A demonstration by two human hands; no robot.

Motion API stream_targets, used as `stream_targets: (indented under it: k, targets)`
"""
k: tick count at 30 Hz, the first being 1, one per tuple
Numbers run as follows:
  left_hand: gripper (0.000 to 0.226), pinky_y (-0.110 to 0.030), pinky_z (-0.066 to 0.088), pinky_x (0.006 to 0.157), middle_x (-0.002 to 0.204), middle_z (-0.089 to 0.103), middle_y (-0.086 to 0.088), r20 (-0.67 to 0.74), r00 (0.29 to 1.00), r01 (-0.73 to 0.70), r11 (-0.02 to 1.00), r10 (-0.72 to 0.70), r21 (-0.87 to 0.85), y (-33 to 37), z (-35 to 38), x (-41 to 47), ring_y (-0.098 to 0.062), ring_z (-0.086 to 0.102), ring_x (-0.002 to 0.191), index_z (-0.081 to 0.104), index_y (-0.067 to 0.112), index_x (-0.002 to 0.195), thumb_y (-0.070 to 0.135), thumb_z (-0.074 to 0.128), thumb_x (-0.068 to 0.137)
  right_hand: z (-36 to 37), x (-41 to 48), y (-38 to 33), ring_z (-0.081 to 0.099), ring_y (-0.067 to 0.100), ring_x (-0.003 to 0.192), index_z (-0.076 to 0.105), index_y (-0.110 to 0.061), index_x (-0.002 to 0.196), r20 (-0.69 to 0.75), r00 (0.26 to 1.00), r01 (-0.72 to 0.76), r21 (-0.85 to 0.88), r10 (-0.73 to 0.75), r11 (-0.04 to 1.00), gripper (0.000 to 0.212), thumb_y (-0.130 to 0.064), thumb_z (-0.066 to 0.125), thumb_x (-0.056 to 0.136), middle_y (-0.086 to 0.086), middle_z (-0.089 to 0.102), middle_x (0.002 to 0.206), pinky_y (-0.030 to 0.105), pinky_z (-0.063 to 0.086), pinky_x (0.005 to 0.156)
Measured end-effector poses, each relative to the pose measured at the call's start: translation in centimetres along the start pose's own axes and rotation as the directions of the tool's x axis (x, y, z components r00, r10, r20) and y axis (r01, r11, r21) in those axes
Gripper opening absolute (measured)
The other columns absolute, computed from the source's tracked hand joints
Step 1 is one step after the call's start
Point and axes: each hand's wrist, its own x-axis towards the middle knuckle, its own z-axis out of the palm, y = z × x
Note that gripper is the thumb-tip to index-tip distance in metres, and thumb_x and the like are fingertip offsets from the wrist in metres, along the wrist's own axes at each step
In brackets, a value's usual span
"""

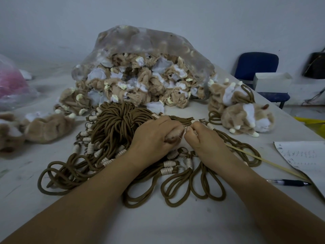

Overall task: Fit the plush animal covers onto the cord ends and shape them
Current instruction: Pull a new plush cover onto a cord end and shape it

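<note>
My left hand (154, 136) grips a tan plush animal cover (175, 135), mostly hidden under its fingers. My right hand (202, 140) pinches the cover's opening and a cream-wrapped cord end (193, 121) right beside the left fingertips. Both hands rest over a big pile of brown cords (116, 124) with cream bound ends. A clear plastic bag (146, 43) spilling several unfitted tan and white covers (133, 85) lies behind the pile. Fitted plush animals (246, 120) sit on cords at the right.
A thin wooden stick (263, 162) lies under my right wrist, pointing right toward a pen (288, 182) and a written sheet of paper (304, 155). More plush covers (47, 126) lie left. A pink bag (10, 80), a blue chair (256, 67) and a white box (272, 81) border the table.
</note>
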Motion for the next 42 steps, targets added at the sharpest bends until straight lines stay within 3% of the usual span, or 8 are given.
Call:
stream_targets:
  k: [3, 7, 18, 21, 26, 32, 36, 42]
  targets:
    - [0.03, -0.024, 0.037, 0.063, 0.084, 0.065, 0.0, 0.008, 0.999, 0.033, 0.999, -0.033, 0.008, 0.3, 0.2, 0.1, -0.021, 0.06, 0.07, 0.071, 0.015, 0.097, 0.036, 0.054, 0.085, 0.1, -0.1, -0.2, 0.041, 0.008, 0.059, 0.035, -0.025, 0.07, -0.005, 1.0, 0.006, -0.026, -0.006, 1.0, 0.03, -0.048, 0.031, 0.088, -0.003, 0.043, 0.065, 0.033, 0.032, 0.054]
    - [0.018, -0.028, 0.042, 0.061, 0.085, 0.067, -0.001, -0.013, 0.998, 0.068, 0.997, -0.068, 0.018, 0.4, 0.4, 0.1, -0.022, 0.062, 0.07, 0.071, 0.014, 0.095, 0.027, 0.072, 0.081, 0.1, -0.2, -0.4, 0.042, 0.007, 0.058, 0.034, -0.026, 0.071, -0.003, 1.0, 0.027, -0.063, -0.027, 0.998, 0.028, -0.048, 0.031, 0.089, -0.004, 0.044, 0.064, 0.025, 0.028, 0.052]
    - [0.023, -0.032, 0.045, 0.058, 0.084, 0.066, -0.003, -0.048, 0.994, 0.1, 0.995, -0.1, -0.007, 0.2, 0.6, -0.1, -0.027, 0.062, 0.068, 0.068, 0.01, 0.091, 0.029, 0.068, 0.079, -0.2, -0.5, -1.2, 0.044, 0.007, 0.06, 0.048, -0.013, 0.087, -0.005, 0.998, 0.065, -0.075, -0.066, 0.995, 0.03, -0.04, 0.036, 0.092, -0.004, 0.047, 0.064, 0.02, 0.026, 0.049]
    - [0.024, -0.038, 0.049, 0.058, 0.086, 0.065, -0.002, -0.059, 0.992, 0.114, 0.993, -0.116, -0.032, 0.0, 0.5, -0.1, -0.026, 0.061, 0.07, 0.067, 0.011, 0.092, 0.031, 0.068, 0.08, -0.4, -0.5, -1.1, 0.044, 0.008, 0.06, 0.048, -0.014, 0.086, -0.011, 0.998, 0.058, -0.055, -0.059, 0.997, 0.03, -0.041, 0.036, 0.092, -0.004, 0.047, 0.064, 0.022, 0.029, 0.052]
    - [0.018, -0.032, 0.047, 0.055, 0.081, 0.063, 0.0, -0.083, 0.994, 0.076, 0.997, -0.076, -0.004, 0.0, 0.5, -0.1, -0.023, 0.059, 0.066, 0.065, 0.012, 0.09, 0.025, 0.074, 0.082, -0.8, -0.3, -0.6, 0.047, 0.013, 0.061, 0.045, -0.017, 0.079, -0.049, 0.999, 0.0, -0.02, -0.001, 1.0, 0.028, -0.04, 0.037, 0.092, -0.003, 0.048, 0.063, 0.031, 0.036, 0.057]
    - [0.018, -0.035, 0.049, 0.055, 0.082, 0.063, 0.0, -0.091, 0.994, 0.067, 0.998, -0.068, -0.009, 0.1, 0.5, -0.2, -0.023, 0.06, 0.066, 0.065, 0.012, 0.089, 0.028, 0.071, 0.084, -0.5, -0.2, -0.4, 0.047, 0.013, 0.065, 0.047, -0.013, 0.084, -0.039, 0.999, -0.022, -0.047, 0.021, 0.999, 0.034, -0.043, 0.034, 0.091, -0.002, 0.049, 0.066, 0.037, 0.037, 0.061]
    - [0.02, -0.028, 0.043, 0.058, 0.081, 0.064, -0.001, -0.072, 0.996, 0.051, 0.999, -0.051, 0.002, 0.3, 0.4, -0.1, -0.023, 0.06, 0.065, 0.066, 0.011, 0.089, 0.028, 0.069, 0.08, -0.4, -0.1, -0.4, 0.047, 0.012, 0.066, 0.045, -0.018, 0.081, -0.017, 0.999, -0.036, -0.038, 0.036, 0.999, 0.031, -0.045, 0.033, 0.09, -0.002, 0.049, 0.068, 0.035, 0.038, 0.061]
    - [0.021, -0.031, 0.046, 0.059, 0.081, 0.066, -0.003, -0.051, 0.998, 0.047, 0.999, -0.047, 0.001, 0.5, 0.3, -0.1, -0.023, 0.061, 0.067, 0.068, 0.01, 0.09, 0.028, 0.07, 0.081, -0.3, -0.2, -0.7, 0.046, 0.013, 0.063, 0.042, -0.02, 0.077, -0.006, 1.0, -0.022, -0.036, 0.022, 0.999, 0.031, -0.047, 0.032, 0.09, -0.003, 0.047, 0.064, 0.035, 0.037, 0.059]
